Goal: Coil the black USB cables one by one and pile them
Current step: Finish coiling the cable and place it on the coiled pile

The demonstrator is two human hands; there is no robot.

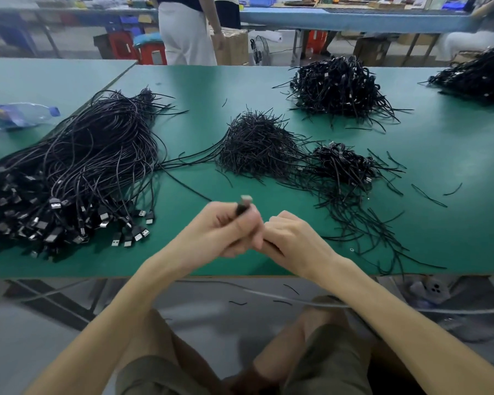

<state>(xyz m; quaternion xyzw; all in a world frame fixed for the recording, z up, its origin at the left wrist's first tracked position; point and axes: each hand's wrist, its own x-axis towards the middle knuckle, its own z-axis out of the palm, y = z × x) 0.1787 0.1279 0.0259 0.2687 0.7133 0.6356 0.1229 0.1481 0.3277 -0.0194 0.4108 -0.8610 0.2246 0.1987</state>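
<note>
My left hand [226, 229] is closed around a black USB cable whose metal plug [245, 201] sticks up past the fingers. Touching it from the right, my right hand [291, 238] has its fingers curled against the left hand; whatever it holds is hidden. Both hands hover over the near edge of the green table [454, 172]. A big heap of uncoiled black USB cables [77, 172] lies at the left, plugs toward me. A small pile of coiled cables [345, 163] sits right of centre, beside a mound of short black ties [257, 143].
Two larger piles of coiled cables lie at the far right [337, 86] and the right edge [479, 78]. A plastic water bottle [20, 114] lies at the left. Loose ties are scattered at the right. A person in white trousers [186, 32] stands behind the table.
</note>
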